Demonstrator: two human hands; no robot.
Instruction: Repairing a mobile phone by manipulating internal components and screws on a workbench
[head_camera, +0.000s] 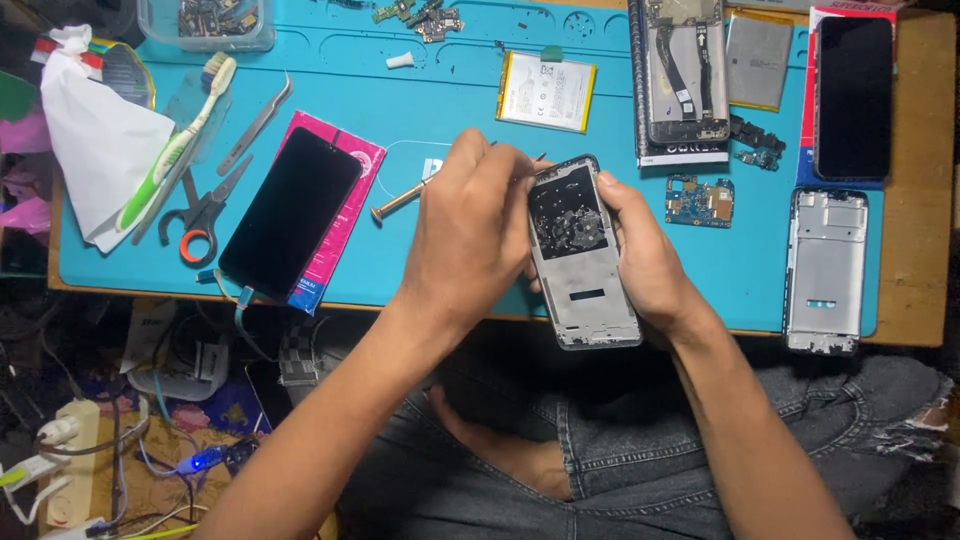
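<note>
We look down at our two hands over a blue mat (450, 110) on the tabletop (915, 200). Our right hand (645, 255) grips a grey phone frame (583, 258) from the side, fingers wrapped behind it and the thumb along its right edge, holding it upright just above the near edge of the mat. The frame's upper half carries dark, patchy residue; the lower half is bare metal with a small slot.

Our left hand (470, 235) has its fingers pinched together on a thin tool (405, 198), with a brass-coloured handle sticking out to the left. The tip at the frame's top left corner is too small to make out clearly.

To do this well, we judge that the frame should stay braced firmly in the right hand while the left works with short, light strokes, keeping the tip flat so it does not slip toward the thumb.

Around us on the mat: a black screen (290, 212) on a pink box at left, scissors (205, 215), tweezers (255, 125), a toothbrush (180, 140), a battery (547, 92) just above our hands, a small circuit board (700, 201), a second frame (825, 270) at right, and an opened phone (685, 70) at the top.
</note>
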